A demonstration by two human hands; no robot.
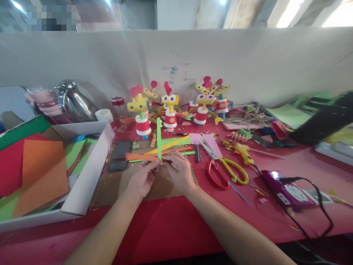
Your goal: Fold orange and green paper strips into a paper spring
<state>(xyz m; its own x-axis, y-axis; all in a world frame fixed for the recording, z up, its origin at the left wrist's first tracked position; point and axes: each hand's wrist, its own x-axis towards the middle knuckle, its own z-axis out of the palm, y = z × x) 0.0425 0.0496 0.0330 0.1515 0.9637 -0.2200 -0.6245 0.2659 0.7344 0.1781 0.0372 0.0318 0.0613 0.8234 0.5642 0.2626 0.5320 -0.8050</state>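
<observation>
Both hands, left hand (142, 179) and right hand (179, 170), pinch crossed strips: green strip (159, 138) upright, orange strip (140, 157) pointing left (fingers closed).

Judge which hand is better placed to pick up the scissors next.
Right, probably. The right hand lies on the scissors' side, with open table between them. The left hand is farther off and would have to cross over. Both hands pinch the green strip and orange strip.
</observation>
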